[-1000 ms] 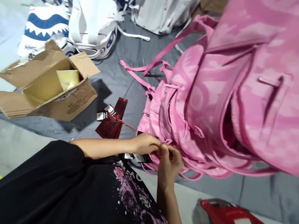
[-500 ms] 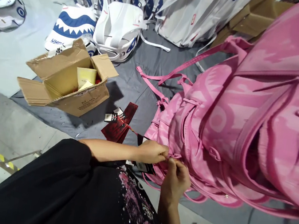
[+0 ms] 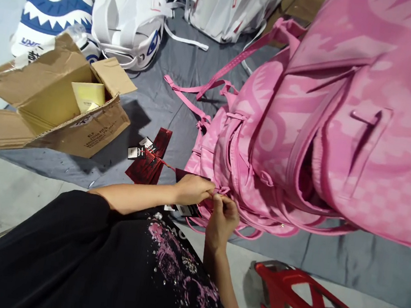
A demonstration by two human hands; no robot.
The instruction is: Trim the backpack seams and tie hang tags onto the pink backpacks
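Observation:
My left hand (image 3: 196,190) is closed in a pinch at the near side of a row of pink backpacks (image 3: 269,132). Its fingertips meet those of my right hand (image 3: 222,219), also pinched, on what looks like a thin tag cord; the fingers mostly hide it. Dark hang tags (image 3: 187,210) with white labels stick out around my left hand. To its left, dark red hang tags (image 3: 149,162) lie fanned on the grey cloth, with red cords and small white-labelled tags (image 3: 136,152). Pink straps surround the fingertips.
An open cardboard box (image 3: 98,132) holding a yellow packet (image 3: 87,97) stands left on the grey cloth (image 3: 175,120). White backpacks (image 3: 131,13) with blue shark patterns sit behind. A red stool-like frame (image 3: 314,305) is at lower right, below the table edge.
The view has shifted right and down, so the scene sits further left and more of the red frame shows. Both hands stay pinched together at the same spot on the pink backpacks.

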